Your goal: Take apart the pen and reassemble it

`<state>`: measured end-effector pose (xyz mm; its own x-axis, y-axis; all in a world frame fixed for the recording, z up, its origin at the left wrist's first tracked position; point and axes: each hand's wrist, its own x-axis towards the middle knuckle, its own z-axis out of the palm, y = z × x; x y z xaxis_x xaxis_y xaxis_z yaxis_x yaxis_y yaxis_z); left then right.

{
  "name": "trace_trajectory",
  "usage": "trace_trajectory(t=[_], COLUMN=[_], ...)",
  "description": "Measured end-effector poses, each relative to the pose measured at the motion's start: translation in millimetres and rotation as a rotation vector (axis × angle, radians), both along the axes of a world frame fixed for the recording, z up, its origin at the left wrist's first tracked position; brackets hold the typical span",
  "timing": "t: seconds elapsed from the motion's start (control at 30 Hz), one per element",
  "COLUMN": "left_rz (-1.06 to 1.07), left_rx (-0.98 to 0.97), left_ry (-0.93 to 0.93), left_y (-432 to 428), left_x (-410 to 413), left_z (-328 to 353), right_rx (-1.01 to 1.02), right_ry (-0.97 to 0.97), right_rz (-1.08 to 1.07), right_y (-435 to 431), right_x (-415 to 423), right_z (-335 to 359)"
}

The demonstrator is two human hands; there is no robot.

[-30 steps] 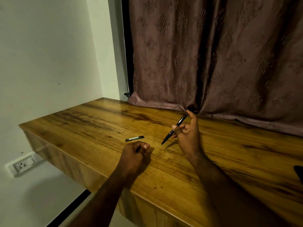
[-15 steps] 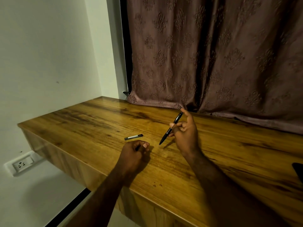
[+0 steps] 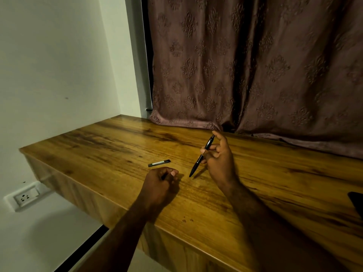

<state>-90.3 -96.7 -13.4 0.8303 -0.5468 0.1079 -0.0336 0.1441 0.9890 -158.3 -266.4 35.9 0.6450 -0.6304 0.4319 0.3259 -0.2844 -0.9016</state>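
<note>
A brown patterned curtain [image 3: 255,65] fills the far right and a pale wall [image 3: 59,65] the left, meeting at the corner above a wooden table [image 3: 110,146] that runs from the far left to the near right. Both forearms reach in from the near edge. The right hand [image 3: 220,160] hovers over the middle of the table and pinches the pen [image 3: 200,158] about mid-barrel between thumb and curled fingers, its index finger stretched up to the pen's top end. The pen is tilted, top end far and right, point down toward the near left, close to the wood; whether the point touches cannot be told. The left hand [image 3: 159,183] rests on the table just left of the point, fingers curled under and thumb laid over them. A dark sliver shows between them, perhaps a small pen part, but it is too small to tell. Just beyond that hand, apart from it, a short dark piece [image 3: 159,163] with a pale band lies flat on the wood. I judge the task to be midway: at least one part is off the pen and still has to go back, while the body in the right hand looks largely whole – whether it is coming apart or going together the view does not settle. A wall socket [image 3: 24,197] sits low on the left, and a dark object [image 3: 356,203] is cut off at the right edge.
</note>
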Motion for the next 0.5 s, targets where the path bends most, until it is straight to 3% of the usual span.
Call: trace_trajectory(t=[0.2,0.5], left_rz=[-0.003,0.048], left_rx=[-0.013,0.006], left_ry=[0.028,0.016], left_y=[-1.0,-1.1], left_x=[1.2,-7.2], left_z=[0.7,7.2], right_rx=[0.027,0.005], right_ry=[-0.092,-0.043], right_rz=[-0.042,-0.023], right_y=[-3.2,0.1], right_x=[-0.6,-4.1], right_z=[8.5,4.0])
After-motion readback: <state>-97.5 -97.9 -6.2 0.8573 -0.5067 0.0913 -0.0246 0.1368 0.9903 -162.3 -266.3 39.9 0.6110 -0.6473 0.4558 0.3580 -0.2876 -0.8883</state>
